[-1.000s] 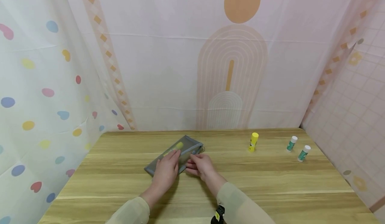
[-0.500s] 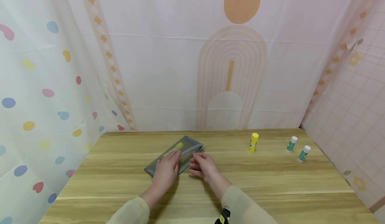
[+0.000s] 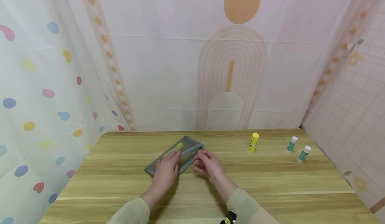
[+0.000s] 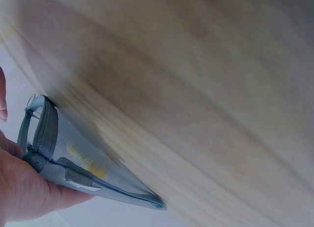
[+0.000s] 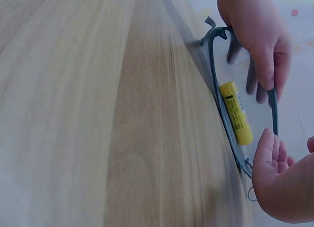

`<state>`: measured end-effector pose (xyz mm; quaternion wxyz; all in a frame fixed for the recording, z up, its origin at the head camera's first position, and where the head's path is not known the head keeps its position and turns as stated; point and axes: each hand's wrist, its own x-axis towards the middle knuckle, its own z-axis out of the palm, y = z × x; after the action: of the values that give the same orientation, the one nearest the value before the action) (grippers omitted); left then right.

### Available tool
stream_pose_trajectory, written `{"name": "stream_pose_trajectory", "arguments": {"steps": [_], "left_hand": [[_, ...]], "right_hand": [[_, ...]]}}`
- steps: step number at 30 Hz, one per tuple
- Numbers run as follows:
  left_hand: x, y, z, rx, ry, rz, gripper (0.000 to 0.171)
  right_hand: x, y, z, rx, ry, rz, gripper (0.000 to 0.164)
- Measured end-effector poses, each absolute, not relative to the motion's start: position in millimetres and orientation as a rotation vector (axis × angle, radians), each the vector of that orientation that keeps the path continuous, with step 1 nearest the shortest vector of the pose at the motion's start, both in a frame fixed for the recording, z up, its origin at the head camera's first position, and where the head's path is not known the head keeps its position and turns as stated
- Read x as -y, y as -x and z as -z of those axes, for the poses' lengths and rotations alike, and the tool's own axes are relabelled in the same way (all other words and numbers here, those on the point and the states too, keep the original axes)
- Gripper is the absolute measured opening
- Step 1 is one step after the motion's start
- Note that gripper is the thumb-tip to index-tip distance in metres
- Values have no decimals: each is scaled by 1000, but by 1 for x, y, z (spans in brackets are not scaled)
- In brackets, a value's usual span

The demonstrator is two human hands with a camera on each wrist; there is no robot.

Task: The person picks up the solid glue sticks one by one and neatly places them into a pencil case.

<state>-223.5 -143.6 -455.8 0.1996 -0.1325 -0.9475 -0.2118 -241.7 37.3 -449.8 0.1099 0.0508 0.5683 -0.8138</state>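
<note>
A grey see-through mesh pouch (image 3: 189, 144) with a zipped edge lies slantwise on the table. My left hand (image 3: 166, 170) holds its near side, the thumb on one face and the fingers showing through the mesh in the right wrist view. At the pouch's right end, my right hand (image 3: 209, 165) has fingertips and thumb drawn together on the upper edge of the mouth (image 5: 274, 116); whether they hold the zip pull is hidden. The mouth gapes in the right wrist view, and a yellow glue stick (image 5: 236, 113) lies inside. A small ring (image 5: 251, 193) hangs at the end.
A yellow glue stick (image 3: 253, 142) stands upright right of the pouch. Farther right stand two white-capped green glue sticks (image 3: 292, 144), (image 3: 304, 153). Printed curtains (image 3: 162, 67) hang behind and on both sides of the wooden table (image 3: 270, 190).
My right hand has slid a short way rightward and slightly away from me along the pouch's edge. The left hand and the pouch have stayed in place.
</note>
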Motion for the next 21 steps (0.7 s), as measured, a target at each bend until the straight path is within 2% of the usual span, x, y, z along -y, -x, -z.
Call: {"name": "stream_pose_trajectory", "arguments": {"steps": [11, 21], "left_hand": [[144, 225, 456, 2659, 378, 599, 38], [145, 225, 456, 2655, 380, 584, 39]], "right_hand": [[-48, 243, 448, -1812, 13, 2406, 43], [-54, 242, 445, -1949, 47, 2374, 44]]}}
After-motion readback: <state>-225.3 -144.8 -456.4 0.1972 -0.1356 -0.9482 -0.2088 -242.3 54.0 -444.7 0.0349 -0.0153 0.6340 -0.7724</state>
